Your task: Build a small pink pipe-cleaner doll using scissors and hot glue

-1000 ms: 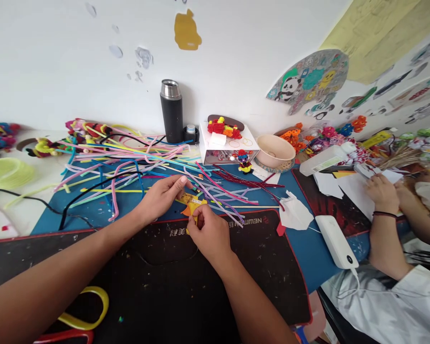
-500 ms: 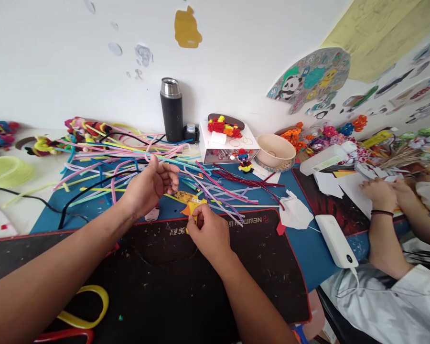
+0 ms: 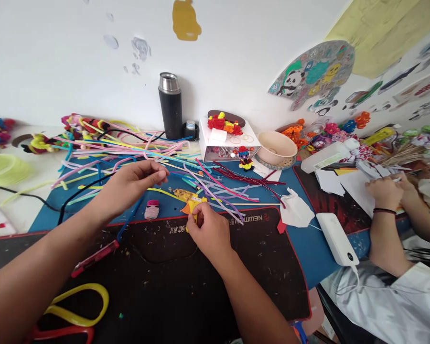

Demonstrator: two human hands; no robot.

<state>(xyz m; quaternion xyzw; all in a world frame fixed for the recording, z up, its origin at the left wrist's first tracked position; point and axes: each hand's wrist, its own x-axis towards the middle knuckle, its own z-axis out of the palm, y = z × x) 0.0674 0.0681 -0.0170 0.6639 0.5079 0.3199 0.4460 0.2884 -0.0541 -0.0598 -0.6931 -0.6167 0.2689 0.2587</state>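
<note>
My right hand (image 3: 209, 231) is wrapped round the handle of a yellow glue gun (image 3: 192, 203), at the back edge of the black mat (image 3: 157, 286). The gun's nozzle points to the left and back. My left hand (image 3: 138, 184) hovers over the pipe cleaners (image 3: 125, 148), its thumb and fingers pinched together; whatever is between them, if anything, is too small to name. Below and right of it stands a small pink-and-white object (image 3: 152, 209). A pink tool (image 3: 95, 258) and yellow-handled scissors (image 3: 102, 306) lie on the mat near my left forearm.
Behind stand a black flask (image 3: 171, 110), a white box (image 3: 249, 136) and a beige bowl (image 3: 275, 149). A white power bank (image 3: 336, 239) lies at the right, where another person's hands (image 3: 385, 193) work with paper. Dark red stems (image 3: 236, 177) lie in front of the box.
My left hand has moved left and its spread fingers have come together. The small pink-and-white object and the pink tool now show more fully. My right hand stays on the glue gun.
</note>
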